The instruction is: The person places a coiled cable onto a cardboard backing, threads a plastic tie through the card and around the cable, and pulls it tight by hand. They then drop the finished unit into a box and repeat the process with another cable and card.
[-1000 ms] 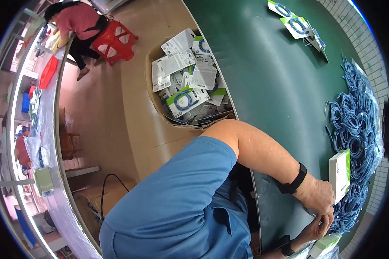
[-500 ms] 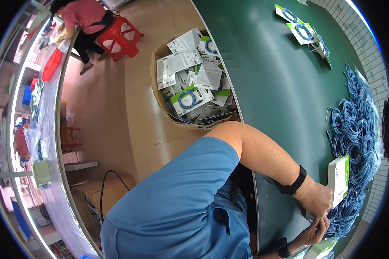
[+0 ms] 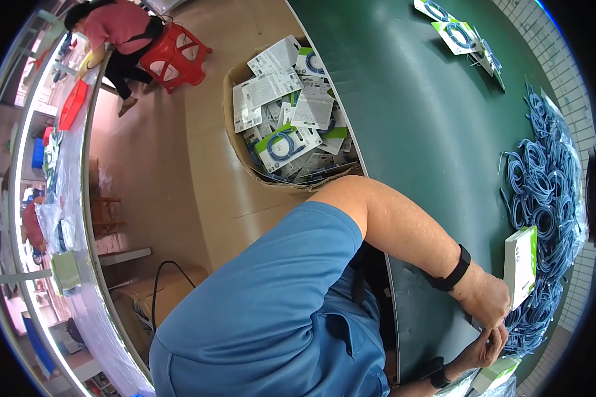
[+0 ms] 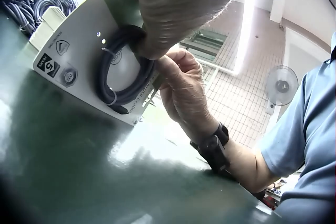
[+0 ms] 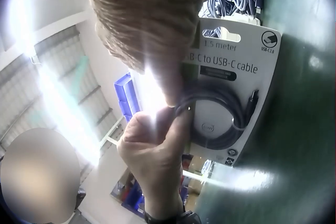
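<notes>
Bracing a dark-blue round cable coil (image 5: 210, 142) on its flat white-and-green cardboard card (image 5: 239, 50), tilted over the glossy green bench (image 3: 391, 99) | left hand (image 3: 487, 302), right hand (image 3: 482, 351): fingers of both clamped on the card's edge | I'd press lightly, coil centred, card unbent.

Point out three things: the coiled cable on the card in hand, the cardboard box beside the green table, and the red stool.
Coiled cable (image 5: 215, 91): right wrist view, upper arc of loop.
Cardboard box (image 3: 229, 107): head view, left wall.
Red stool (image 3: 174, 59): head view, side.
</notes>
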### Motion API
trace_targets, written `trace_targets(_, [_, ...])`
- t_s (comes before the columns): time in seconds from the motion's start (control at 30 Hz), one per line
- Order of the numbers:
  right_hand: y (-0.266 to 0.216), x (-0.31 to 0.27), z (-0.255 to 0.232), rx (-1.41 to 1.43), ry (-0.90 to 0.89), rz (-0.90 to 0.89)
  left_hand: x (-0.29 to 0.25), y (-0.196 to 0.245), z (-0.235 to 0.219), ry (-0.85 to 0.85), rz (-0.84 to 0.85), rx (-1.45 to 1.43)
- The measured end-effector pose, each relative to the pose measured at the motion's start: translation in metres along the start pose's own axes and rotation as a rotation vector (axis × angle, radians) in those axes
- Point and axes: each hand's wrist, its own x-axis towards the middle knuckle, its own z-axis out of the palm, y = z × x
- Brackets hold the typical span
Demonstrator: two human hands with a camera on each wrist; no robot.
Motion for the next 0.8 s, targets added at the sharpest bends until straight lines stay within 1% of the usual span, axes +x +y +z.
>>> trace_targets(0.17, [-0.003,0.005,-0.004,-0.041,-0.041,-0.024,-0.001,-0.003,0.000,0.042,0.004,0.018])
trace_targets(0.27, [-0.003,0.010,-0.003,-0.017,-0.035,-0.138,-0.005,-0.006,-0.004,0.063,0.019,-0.005])
trace_targets(0.33, [-0.008,0.014,-0.003,0.037,-0.049,-0.124,-0.004,-0.009,-0.007,0.081,0.012,-0.076])
trace_targets(0.4, [-0.026,0.023,-0.003,0.060,-0.050,-0.104,-0.003,-0.008,-0.012,0.090,-0.005,-0.024])
trace_targets(0.43, [-0.030,0.026,-0.001,0.089,-0.026,-0.108,-0.002,-0.011,-0.020,0.022,0.016,-0.020])
trace_targets(0.47, [-0.034,0.029,0.000,0.076,-0.006,-0.077,0.001,-0.013,-0.021,0.003,0.030,0.043])
trace_targets(0.5, [-0.031,0.028,0.000,0.083,0.034,-0.084,0.003,-0.017,-0.018,-0.017,0.050,-0.035])
trace_targets(0.53, [-0.029,0.030,-0.001,0.090,0.053,-0.089,0.004,-0.019,-0.017,-0.094,0.030,-0.090])
trace_targets(0.57, [-0.027,0.028,-0.004,0.093,0.066,-0.076,0.006,-0.020,-0.017,-0.123,-0.034,-0.191])
trace_targets(0.63, [-0.024,0.029,-0.010,0.095,0.077,-0.082,0.015,-0.025,-0.024,-0.134,-0.005,-0.246])
trace_targets(0.7, [-0.025,0.029,-0.014,0.070,0.064,-0.062,0.017,-0.026,-0.015,-0.029,-0.015,-0.272])
trace_targets(0.73, [-0.023,0.023,-0.013,0.055,0.080,-0.027,0.018,-0.025,-0.012,-0.047,0.008,-0.303])
trace_targets(0.8, [-0.019,0.016,-0.006,0.084,0.115,-0.019,0.016,-0.025,-0.010,-0.046,0.006,-0.281])
